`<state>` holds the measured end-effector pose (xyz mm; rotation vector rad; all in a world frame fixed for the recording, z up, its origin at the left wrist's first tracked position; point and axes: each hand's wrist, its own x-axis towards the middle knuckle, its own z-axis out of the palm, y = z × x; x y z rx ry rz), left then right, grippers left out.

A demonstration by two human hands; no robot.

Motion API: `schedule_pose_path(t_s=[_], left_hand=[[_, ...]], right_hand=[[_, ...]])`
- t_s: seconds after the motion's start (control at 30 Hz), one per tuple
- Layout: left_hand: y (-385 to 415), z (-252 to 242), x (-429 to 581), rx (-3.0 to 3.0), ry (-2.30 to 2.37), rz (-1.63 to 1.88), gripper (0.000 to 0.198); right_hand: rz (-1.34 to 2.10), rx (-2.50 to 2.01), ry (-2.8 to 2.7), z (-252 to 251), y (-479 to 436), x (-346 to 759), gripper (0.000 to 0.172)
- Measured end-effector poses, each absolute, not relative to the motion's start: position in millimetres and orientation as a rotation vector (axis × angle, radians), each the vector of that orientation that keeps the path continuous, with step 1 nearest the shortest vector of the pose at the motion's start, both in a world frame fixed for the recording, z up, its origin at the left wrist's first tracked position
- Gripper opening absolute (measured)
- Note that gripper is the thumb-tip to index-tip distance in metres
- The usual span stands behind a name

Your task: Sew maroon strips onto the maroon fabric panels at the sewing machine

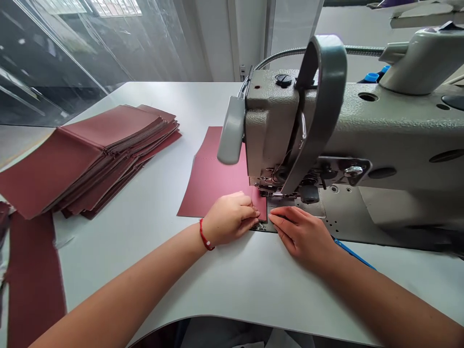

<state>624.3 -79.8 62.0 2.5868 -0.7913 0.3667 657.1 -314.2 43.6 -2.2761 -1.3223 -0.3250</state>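
A flat maroon leather-like panel lies on the sewing machine's bed, its right corner under the presser foot. My left hand, with a red cord bracelet at the wrist, is closed on the panel's near edge, fingers bunched just in front of the foot. Beside the panel's right edge, my right hand rests on the metal bed plate, its fingers pressed together and the tips at that edge. Whether those tips pinch anything is hidden. The sewing machine head stands over the panel's right part.
A fanned stack of folded maroon panels sits on the left of the white table. More maroon material hangs at the far left edge. A blue slender tool lies partly beneath my right forearm. Clear plastic sheeting hangs behind.
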Motion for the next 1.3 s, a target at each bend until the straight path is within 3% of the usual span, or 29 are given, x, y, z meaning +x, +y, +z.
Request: schedule_pose_path(t_s=[0.4, 0.63, 1.03, 1.3], left_hand=[[-91.4, 53.1, 619.9, 2.667, -0.730, 0.613, 0.026], [-92.1, 53.4, 620.2, 2.718, -0.977, 0.703, 0.030], [-80.8, 43.1, 620.7, 2.761, -0.882, 0.503, 0.023], [-79.9, 42.4, 629.3, 2.714, -0.867, 0.583, 0.024]], right_hand=[[-0.260, -2.234, -1.433, 47.2, -314.1, 656.6, 0.027], [-0.320, -2.253, -1.436, 47.4, -310.5, 653.2, 0.026], [-0.282, -2.309, -1.580, 42.0, -314.4, 654.2, 0.033], [-0.259, -2.340, -1.583, 43.0, -310.8, 660.8, 0.034]])
